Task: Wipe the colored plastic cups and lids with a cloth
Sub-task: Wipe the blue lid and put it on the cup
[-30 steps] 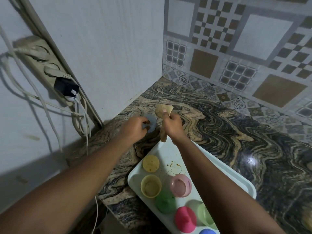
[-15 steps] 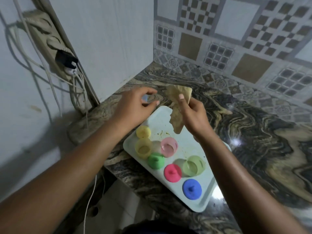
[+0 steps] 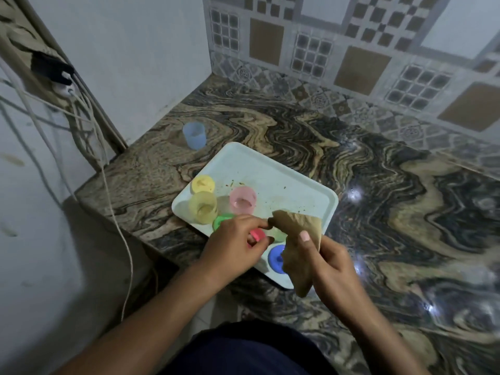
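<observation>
No text, label, brand, number or sign can be read anywhere: none on the pink cup (image 3: 242, 199), the pink lid (image 3: 257, 234), the cloth (image 3: 300, 226), the tray (image 3: 270, 169) at centre, the wall tiles (image 3: 362, 66) at upper right, or the black plug (image 3: 52, 69) at upper left.

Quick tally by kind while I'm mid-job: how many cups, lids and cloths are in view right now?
Cups: 4 - blue cup, yellow cup, pink cup, green cup (partly hidden)
Lids: 4 - yellow lid, green lid, pink lid, blue lid
Cloths: 1 - cloth
Total: 9
</observation>
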